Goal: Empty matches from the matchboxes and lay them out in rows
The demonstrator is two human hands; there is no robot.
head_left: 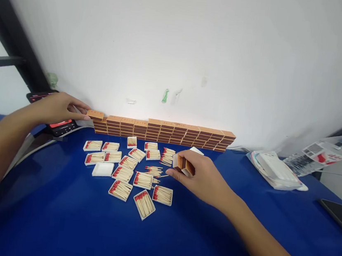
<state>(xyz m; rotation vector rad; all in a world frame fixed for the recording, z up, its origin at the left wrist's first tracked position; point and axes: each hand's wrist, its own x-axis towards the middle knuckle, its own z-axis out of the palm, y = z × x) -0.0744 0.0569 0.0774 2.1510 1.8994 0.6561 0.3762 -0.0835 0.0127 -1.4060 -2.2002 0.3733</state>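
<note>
My left hand (64, 106) pinches a brown matchbox (95, 115) at the left end of the top layer of a long wall of stacked matchboxes (170, 133). In my right hand (199, 171), over the right side of the loose matches, are two brown matchbox sleeves (183, 164), their pale ends showing. Several white trays full of red-tipped matches (144, 180) lie spread in front of the stack. One white tray (103, 169) shows no matches. Loose matches (167, 156) lie in small piles beside my right hand, and a white piece (197, 150) is partly hidden behind it.
The blue table (84, 225) meets a white wall (180, 54) behind the stack. A phone-like device (61, 127) stands by my left wrist. On the right are a plastic bottle (326, 153), a white packet (274, 170) and a dark flat object (339, 215).
</note>
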